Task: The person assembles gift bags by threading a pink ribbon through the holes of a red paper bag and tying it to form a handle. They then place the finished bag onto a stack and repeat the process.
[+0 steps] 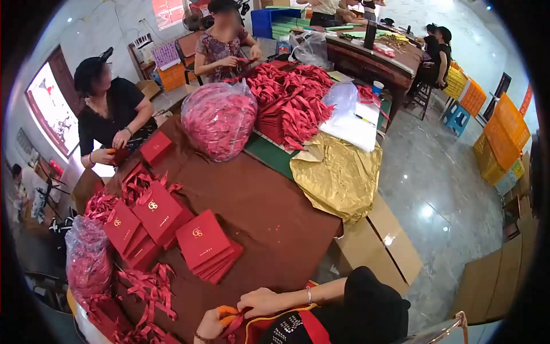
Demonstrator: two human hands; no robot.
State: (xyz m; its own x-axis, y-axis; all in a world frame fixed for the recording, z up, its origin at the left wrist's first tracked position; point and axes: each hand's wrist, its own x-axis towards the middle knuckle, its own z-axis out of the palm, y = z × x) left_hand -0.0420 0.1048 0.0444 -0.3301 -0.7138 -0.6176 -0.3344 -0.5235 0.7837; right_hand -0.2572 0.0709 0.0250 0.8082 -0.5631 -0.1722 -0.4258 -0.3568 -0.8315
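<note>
At the bottom edge of the head view, my left hand point(211, 324) is closed on a red ribbon point(234, 327), with orange covers point(227, 310) on its fingers. My right hand point(259, 301), coming in from the right with a bracelet at the wrist, pinches the same ribbon. Both hands are close together over my lap, beside the table edge. What the ribbon's lower end joins is hidden. Nearest to them on the table lies a fanned stack of red paper bags point(203, 241) with a gold print. More red bags point(160, 213) are stacked behind it.
Loose red ribbons point(150, 289) and a plastic bag of ribbons point(87, 258) lie along the left. A bigger ribbon-filled plastic bag point(219, 121), a red ribbon heap point(295, 94) and gold wrapping point(338, 178) sit farther back. Two co-workers handle red pieces across the brown-covered table point(275, 223).
</note>
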